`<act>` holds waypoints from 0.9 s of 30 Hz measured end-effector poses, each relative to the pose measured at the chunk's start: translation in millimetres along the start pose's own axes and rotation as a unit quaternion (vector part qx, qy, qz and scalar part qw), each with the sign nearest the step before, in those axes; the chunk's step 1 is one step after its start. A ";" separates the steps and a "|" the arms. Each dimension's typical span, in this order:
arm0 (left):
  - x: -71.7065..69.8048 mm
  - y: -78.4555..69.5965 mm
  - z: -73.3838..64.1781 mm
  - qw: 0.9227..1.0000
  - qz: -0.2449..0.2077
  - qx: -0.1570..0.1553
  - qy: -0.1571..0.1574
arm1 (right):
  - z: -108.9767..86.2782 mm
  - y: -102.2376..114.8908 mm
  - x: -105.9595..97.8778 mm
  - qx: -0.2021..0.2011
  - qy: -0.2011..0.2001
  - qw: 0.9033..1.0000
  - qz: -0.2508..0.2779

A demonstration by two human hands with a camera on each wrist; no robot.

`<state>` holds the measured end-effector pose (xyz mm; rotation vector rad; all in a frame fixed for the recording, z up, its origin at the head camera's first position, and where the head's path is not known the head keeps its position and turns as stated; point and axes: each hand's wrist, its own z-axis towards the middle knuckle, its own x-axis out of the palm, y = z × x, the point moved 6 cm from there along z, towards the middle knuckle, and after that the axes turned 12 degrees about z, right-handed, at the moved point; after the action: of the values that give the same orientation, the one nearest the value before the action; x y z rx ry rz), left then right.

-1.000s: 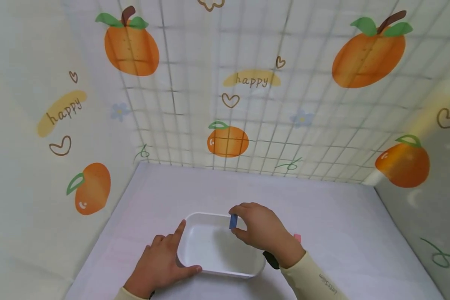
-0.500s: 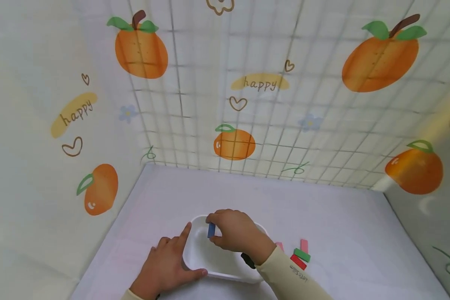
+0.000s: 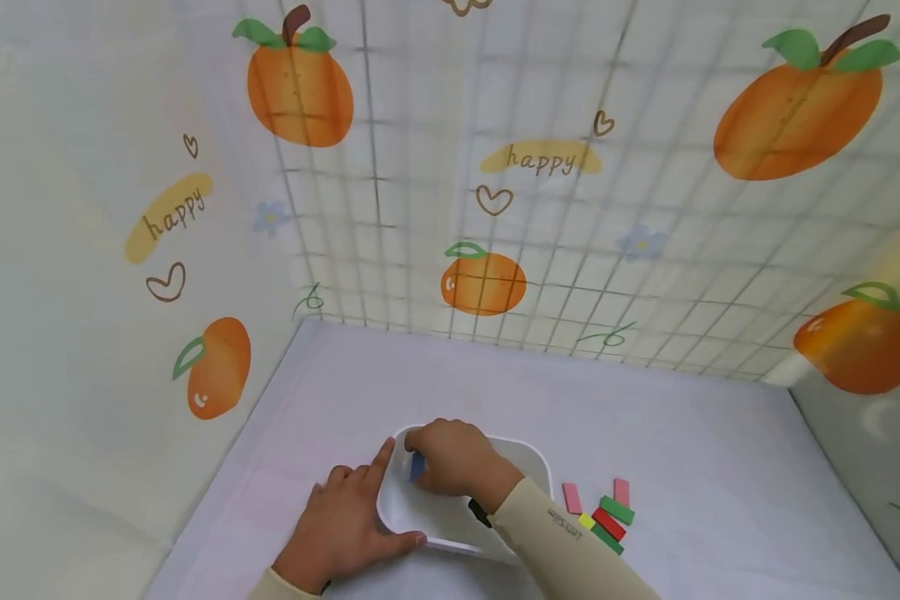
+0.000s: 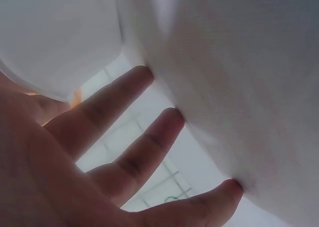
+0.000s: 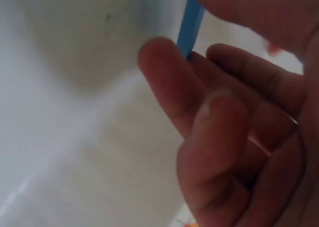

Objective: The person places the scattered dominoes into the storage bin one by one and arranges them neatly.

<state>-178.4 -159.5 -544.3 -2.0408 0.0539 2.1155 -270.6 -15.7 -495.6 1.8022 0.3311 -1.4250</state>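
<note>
A white rectangular tray (image 3: 487, 546) with rounded corners stands on the table in the head view. My left hand (image 3: 345, 521) lies along its left end, the index finger at the far left corner and the thumb on the near rim. In the left wrist view several other fingers (image 4: 162, 130) stretch out with their tips on the pale table cloth. My right hand (image 3: 453, 458) is over the left part of the tray and pinches a blue block (image 3: 417, 467) between thumb and fingers. The right wrist view shows the narrow blue block (image 5: 191, 27) partly hidden behind the fingers.
Right of the tray lie several small flat blocks: pink (image 3: 572, 498), another pink (image 3: 622, 492), green (image 3: 617, 510), red (image 3: 609, 524), yellow (image 3: 586, 521) and a second green (image 3: 607, 539). Cloth walls (image 3: 390, 192) printed with oranges enclose the table (image 3: 690, 433).
My right hand has carried the blue block leftward and lower into the tray. The arm's shift uncovers the coloured blocks at right. My left hand keeps its place on the tray.
</note>
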 end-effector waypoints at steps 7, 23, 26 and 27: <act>-0.2 -4.9 -1.8 1.000 0.007 0.012 -0.019 | 8.0 -1.6 10.9 0.015 0.006 1.000 -0.026; -8.2 -6.7 1.1 1.000 0.010 0.004 -0.003 | 14.4 -6.7 12.6 0.033 0.006 0.999 -0.032; -7.6 -6.0 0.7 1.000 0.014 -0.001 -0.003 | 15.1 -5.0 13.7 0.032 0.006 0.999 -0.032; -7.6 -6.0 0.7 1.000 0.014 -0.003 -0.003 | 15.4 -4.8 13.9 0.031 0.005 0.999 -0.032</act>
<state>-177.9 -154.5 -536.0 -2.0477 0.0764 2.1411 -279.8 -27.4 -510.9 1.8641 0.3546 -1.4858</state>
